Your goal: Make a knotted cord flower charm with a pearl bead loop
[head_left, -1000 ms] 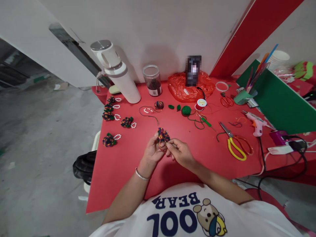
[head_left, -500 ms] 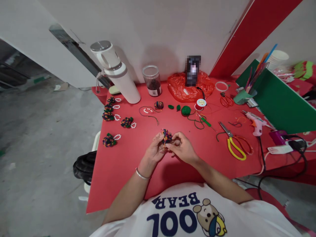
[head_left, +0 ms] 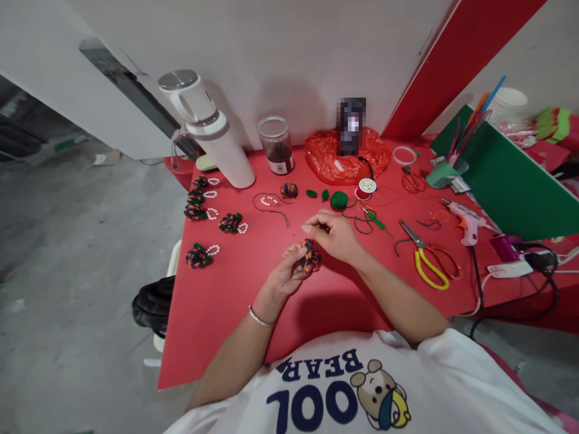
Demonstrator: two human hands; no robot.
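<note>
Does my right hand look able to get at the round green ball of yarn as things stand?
Probably yes: the round green ball of yarn sits just beyond your right hand, uncovered, with only red tabletop visible between. Whether that hand pinches anything is unclear.

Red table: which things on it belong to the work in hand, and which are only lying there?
Seem to belong:
- multicoloured yarn piece in the left hand
- round multicoloured yarn ball
- round green yarn ball

Probably just lying about:
- tall white bottle
- crumpled red plastic bag

mottled multicoloured yarn piece [head_left: 312, 260], solid green ball [head_left: 339, 201], red table [head_left: 230, 319]
</note>
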